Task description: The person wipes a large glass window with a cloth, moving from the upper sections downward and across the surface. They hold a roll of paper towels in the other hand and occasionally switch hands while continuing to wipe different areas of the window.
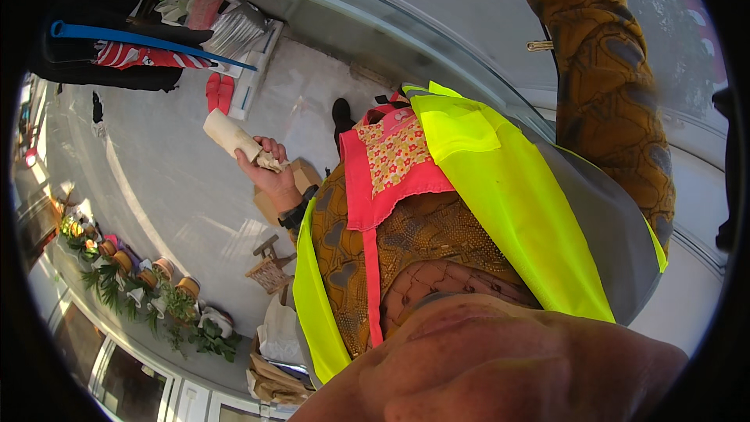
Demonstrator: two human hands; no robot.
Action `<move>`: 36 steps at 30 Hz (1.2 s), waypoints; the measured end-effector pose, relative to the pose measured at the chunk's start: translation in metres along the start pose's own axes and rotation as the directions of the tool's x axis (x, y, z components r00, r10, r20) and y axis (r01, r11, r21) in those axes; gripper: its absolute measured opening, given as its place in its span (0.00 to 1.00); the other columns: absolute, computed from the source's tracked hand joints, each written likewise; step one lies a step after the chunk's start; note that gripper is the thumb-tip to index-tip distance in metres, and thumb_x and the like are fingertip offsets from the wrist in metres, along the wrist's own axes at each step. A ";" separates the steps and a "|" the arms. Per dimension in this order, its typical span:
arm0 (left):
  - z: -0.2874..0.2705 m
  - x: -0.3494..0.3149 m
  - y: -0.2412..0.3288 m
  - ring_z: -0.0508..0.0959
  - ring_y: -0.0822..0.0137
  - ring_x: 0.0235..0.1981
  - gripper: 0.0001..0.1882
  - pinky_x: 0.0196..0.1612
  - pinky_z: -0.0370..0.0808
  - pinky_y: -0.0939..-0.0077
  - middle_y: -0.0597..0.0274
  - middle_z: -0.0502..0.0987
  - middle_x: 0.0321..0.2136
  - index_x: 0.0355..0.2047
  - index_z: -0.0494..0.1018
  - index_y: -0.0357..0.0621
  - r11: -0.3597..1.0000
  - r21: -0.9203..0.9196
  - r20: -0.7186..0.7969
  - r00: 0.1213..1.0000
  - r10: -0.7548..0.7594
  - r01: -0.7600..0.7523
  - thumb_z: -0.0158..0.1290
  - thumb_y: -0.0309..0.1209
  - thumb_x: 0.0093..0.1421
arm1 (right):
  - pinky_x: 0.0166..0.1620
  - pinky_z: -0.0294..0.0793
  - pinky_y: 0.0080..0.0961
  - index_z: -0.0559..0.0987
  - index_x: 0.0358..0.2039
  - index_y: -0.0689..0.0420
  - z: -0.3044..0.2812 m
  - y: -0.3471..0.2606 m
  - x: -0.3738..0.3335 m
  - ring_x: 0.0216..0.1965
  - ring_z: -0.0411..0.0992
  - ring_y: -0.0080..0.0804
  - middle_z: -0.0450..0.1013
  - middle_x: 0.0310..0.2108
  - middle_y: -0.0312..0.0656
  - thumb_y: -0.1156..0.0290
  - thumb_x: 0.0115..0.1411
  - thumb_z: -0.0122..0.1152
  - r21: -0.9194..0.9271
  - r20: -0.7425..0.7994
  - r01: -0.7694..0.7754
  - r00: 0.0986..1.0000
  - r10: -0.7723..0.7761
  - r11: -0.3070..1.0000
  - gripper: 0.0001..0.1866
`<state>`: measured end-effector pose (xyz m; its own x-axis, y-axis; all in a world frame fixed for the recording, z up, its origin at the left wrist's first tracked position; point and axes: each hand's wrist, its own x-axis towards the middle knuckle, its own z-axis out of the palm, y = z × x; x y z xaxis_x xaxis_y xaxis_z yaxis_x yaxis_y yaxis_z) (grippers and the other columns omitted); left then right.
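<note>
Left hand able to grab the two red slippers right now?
Probably not: the left hand holds a cream cylindrical roll, and the red slippers lie well below on the grey floor.

A cream roll, smooth toward its far left end, crumpled nearer, slants within the left fingers.

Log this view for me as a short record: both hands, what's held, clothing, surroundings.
Left hand: gripping
Held item: pale cylindrical roll, crumpled at the end by the palm
Right hand: out of view; right sleeve extends to the upper edge
Clothing: fluorescent yellow vest, pink-edged floral apron
Upper left: red slippers
Lower left: potted plants
Beyond left wrist: cardboard box
</note>
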<state>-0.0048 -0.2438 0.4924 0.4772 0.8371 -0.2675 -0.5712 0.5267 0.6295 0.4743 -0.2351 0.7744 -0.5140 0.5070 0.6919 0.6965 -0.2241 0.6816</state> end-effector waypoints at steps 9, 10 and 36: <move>-0.026 -0.063 0.002 0.59 0.72 0.19 0.27 0.20 0.57 0.77 0.64 0.64 0.22 0.36 0.68 0.41 0.978 -0.073 -0.233 0.957 0.175 -0.196 0.44 0.57 0.67 | 0.74 0.42 0.43 0.65 0.66 0.58 0.117 -0.174 -0.128 0.73 0.43 0.46 0.54 0.71 0.40 0.65 0.57 0.52 0.249 0.538 0.019 0.829 -0.154 0.968 0.35; -0.024 -0.067 -0.001 0.59 0.72 0.19 0.27 0.20 0.57 0.77 0.64 0.64 0.22 0.36 0.68 0.41 0.979 -0.056 -0.227 0.958 0.177 -0.194 0.44 0.57 0.67 | 0.74 0.41 0.43 0.63 0.67 0.58 0.127 -0.182 -0.143 0.74 0.42 0.45 0.52 0.72 0.40 0.64 0.58 0.51 0.243 0.603 0.067 0.771 -0.205 0.968 0.36; 0.006 -0.029 -0.001 0.59 0.71 0.21 0.27 0.23 0.57 0.77 0.64 0.64 0.24 0.37 0.68 0.40 1.000 -0.011 -0.109 0.994 -0.001 0.000 0.44 0.57 0.66 | 0.58 0.67 0.36 0.80 0.43 0.61 -0.008 -0.187 -0.399 0.56 0.67 0.44 0.71 0.48 0.50 0.68 0.57 0.54 0.667 0.633 -0.048 0.563 -0.532 0.744 0.16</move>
<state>-0.0135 -0.2699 0.5040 0.4019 0.8477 -0.3463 -0.5785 0.5282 0.6215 0.5451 -0.4020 0.3728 -0.3427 0.9313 -0.1234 0.8764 0.3642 0.3152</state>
